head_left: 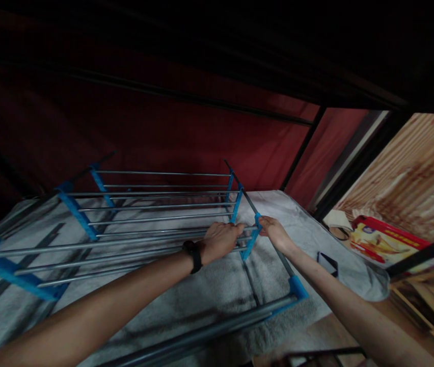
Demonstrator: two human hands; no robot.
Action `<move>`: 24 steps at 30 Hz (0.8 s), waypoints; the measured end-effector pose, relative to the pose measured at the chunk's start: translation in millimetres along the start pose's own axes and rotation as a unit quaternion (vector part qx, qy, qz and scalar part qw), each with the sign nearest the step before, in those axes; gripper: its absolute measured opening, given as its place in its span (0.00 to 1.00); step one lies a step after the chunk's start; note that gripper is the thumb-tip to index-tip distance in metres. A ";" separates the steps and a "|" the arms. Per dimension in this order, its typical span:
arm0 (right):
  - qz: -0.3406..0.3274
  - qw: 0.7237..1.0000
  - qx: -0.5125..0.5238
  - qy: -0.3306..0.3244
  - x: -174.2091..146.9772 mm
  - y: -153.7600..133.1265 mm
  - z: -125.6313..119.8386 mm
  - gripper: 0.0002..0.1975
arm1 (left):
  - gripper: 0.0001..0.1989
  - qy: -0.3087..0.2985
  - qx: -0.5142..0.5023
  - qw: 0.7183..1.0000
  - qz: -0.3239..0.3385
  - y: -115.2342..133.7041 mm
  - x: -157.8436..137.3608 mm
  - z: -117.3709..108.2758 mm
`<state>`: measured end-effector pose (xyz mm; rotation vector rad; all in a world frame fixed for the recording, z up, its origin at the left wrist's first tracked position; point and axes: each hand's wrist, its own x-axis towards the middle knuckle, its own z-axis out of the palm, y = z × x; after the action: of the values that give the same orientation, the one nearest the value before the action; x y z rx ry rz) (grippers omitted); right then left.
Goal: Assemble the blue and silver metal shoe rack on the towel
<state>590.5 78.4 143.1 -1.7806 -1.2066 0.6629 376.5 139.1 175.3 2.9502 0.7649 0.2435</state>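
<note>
A rack of grey metal tubes joined by blue plastic brackets lies on a pale blanket. My left hand, with a black watch on its wrist, is closed over the tubes at the right end of one shelf. Just right of it, my right hand pinches the upper end of a blue bracket, where a dark side pole passes through. Part of the fingers of both hands is hidden. Closer to me, another blue bracket sits at the end of the nearest shelf's tubes.
Behind the rack hangs a dark red cloth within a black frame. To the right are a small dark-edged object on the blanket, a red and yellow box and a wooden slatted piece. A loose dark pole lies at left.
</note>
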 end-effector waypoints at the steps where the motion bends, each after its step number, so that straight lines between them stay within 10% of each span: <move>1: 0.002 1.000 0.000 0.000 -0.1 0.0 0.0 0.22 | 0.15 -0.001 0.002 1.000 0.000 0.1 0.2 -0.4; 24: -0.003 1.000 0.011 -0.005 1.7 3.1 1.5 0.23 | 0.19 -0.027 -0.075 0.996 -0.037 -12.5 12.3 -4.0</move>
<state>591.4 80.0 139.8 -1.7574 -1.2055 0.6794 380.5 156.1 179.3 2.7710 0.8096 0.2052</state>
